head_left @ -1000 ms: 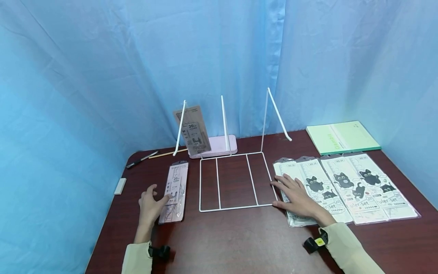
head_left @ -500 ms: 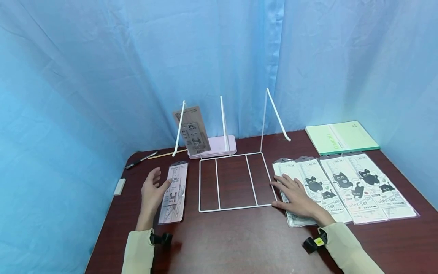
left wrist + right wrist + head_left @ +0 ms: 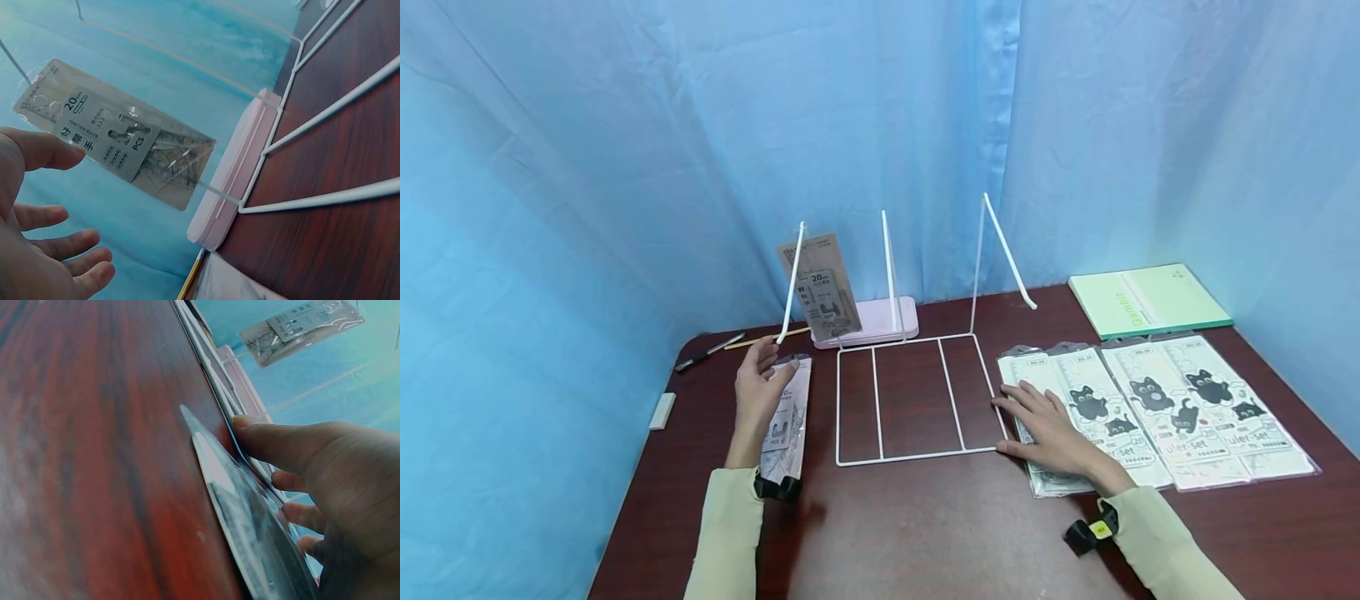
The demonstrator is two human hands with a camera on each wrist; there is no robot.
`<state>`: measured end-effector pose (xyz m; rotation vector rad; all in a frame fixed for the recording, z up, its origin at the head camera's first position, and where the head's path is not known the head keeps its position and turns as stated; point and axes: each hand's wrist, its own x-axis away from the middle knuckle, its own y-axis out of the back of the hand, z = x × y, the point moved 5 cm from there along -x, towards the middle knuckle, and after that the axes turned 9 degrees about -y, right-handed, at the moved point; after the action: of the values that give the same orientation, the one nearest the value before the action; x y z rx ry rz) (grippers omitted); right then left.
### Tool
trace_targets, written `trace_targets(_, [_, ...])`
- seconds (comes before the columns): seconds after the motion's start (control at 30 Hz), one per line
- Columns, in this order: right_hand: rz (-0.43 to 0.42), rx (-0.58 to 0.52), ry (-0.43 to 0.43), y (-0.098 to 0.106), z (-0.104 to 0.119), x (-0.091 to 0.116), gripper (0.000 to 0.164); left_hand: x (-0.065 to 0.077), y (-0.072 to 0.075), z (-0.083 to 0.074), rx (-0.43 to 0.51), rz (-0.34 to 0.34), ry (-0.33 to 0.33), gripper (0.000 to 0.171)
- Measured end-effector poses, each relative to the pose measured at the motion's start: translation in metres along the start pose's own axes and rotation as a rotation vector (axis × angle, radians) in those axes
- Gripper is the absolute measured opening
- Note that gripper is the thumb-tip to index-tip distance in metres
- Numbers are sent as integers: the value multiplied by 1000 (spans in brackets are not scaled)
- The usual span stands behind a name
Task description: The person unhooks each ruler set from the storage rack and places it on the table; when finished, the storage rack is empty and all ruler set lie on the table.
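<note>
My left hand (image 3: 760, 400) is raised over a flat ruler-set package (image 3: 790, 429) on the table, near the lower tip of the left hook of a white wire rack (image 3: 917, 457). Its fingers are spread and loosely bent, holding nothing. From that hook hangs a similar ruler-set package (image 3: 106, 131), tilted, in front of the left hand in the left wrist view. My right hand (image 3: 1045, 425) rests with spread fingers at the rack's right edge and on the leftmost cat-print ruler-set package (image 3: 1037, 479). In the right wrist view the thumb touches the rack's wire base.
More cat-print ruler-set packages (image 3: 1187, 408) overlap at the right. A green notebook (image 3: 1150, 300) lies behind them. Behind the rack is a pink case (image 3: 887, 317). A pen (image 3: 707, 353), a pencil (image 3: 748, 340) and a white eraser (image 3: 662, 410) lie at the left.
My left hand has risen from beside the flat ruler-set package and moved forward and right, toward the hook's tip. The package stays on the table. My right hand has not moved.
</note>
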<state>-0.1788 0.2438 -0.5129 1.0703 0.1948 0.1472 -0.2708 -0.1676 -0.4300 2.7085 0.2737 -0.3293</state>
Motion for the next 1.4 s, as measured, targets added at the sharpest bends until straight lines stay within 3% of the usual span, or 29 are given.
trace_targets(0.43, [-16, 6, 6, 3, 1, 1, 64, -21, -22, -8, 108, 11, -4, 62])
trace_targets(0.87, [-12, -6, 7, -1, 2, 0, 64, -46, -39, 3, 275, -15, 30, 61])
trace_targets(1.17, [1, -9, -3, -1, -1, -1, 65, -58, -49, 6, 342, -12, -12, 53])
trace_targets(1.4, [5, -7, -4, -3, -3, -1, 65, -64, -59, 6, 370, -67, -67, 45])
